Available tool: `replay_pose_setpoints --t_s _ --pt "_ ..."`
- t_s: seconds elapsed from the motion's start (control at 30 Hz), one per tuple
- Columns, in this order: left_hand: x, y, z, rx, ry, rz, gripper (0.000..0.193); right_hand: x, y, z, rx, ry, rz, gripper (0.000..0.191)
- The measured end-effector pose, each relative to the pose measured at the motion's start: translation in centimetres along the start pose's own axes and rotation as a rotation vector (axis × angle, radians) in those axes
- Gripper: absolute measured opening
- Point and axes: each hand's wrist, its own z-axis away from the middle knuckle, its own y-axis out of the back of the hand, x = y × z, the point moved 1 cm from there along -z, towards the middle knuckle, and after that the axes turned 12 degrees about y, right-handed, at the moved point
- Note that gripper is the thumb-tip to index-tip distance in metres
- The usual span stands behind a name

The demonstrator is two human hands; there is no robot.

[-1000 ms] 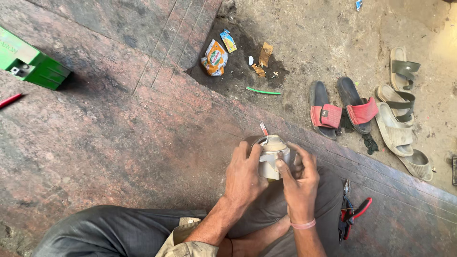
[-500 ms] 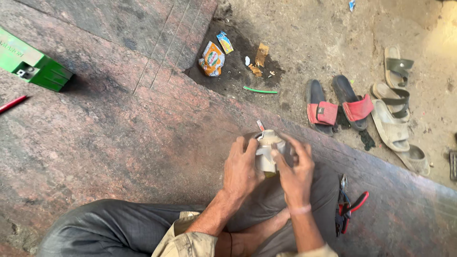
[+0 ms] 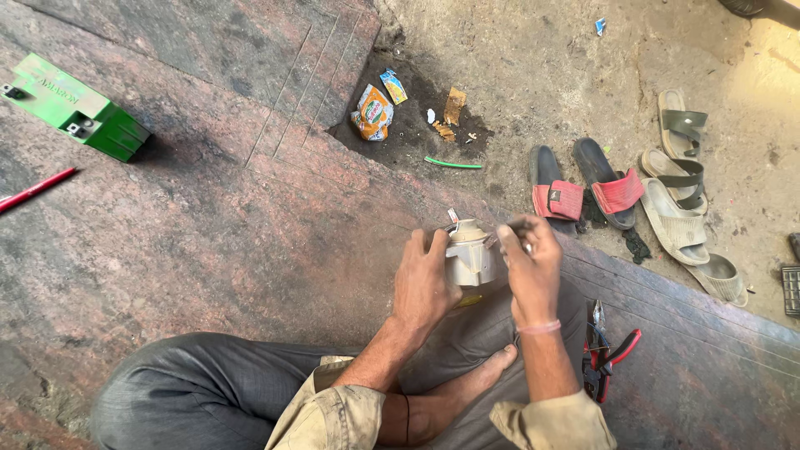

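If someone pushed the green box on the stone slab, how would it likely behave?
The green box lies on a broad flat face, so it would probably slide, not roll or tip. Its hard, squared casing looks rigid. The rough stone slab likely adds drag. Weight can't be judged.

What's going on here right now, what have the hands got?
A person sits cross-legged on a reddish stone floor, holding a small beige plastic part over the lap. The left hand grips it from the side, while the right hand holds its other side and pinches a thin dark tool at its top. Red-handled pliers lie on the floor by the right forearm. A green box sits far to the left, and sandals lie beyond the step.
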Motion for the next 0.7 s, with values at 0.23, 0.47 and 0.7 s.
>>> replay_pose_setpoints --t_s 0.23,0.47,0.7 --pt "0.0 0.0 0.0 0.014 -0.007 0.003 0.061 -0.5 0.5 5.0 0.148 0.086 0.099 0.027" --pt "-0.2 -0.2 0.0 0.031 -0.019 0.006 0.062 -3.4 -1.1 6.5 0.07 0.279 0.538 0.016" --pt "-0.4 -0.4 0.0 0.037 -0.025 0.024 0.062 -5.5 -1.5 5.5 -0.074 0.359 0.738 0.02"
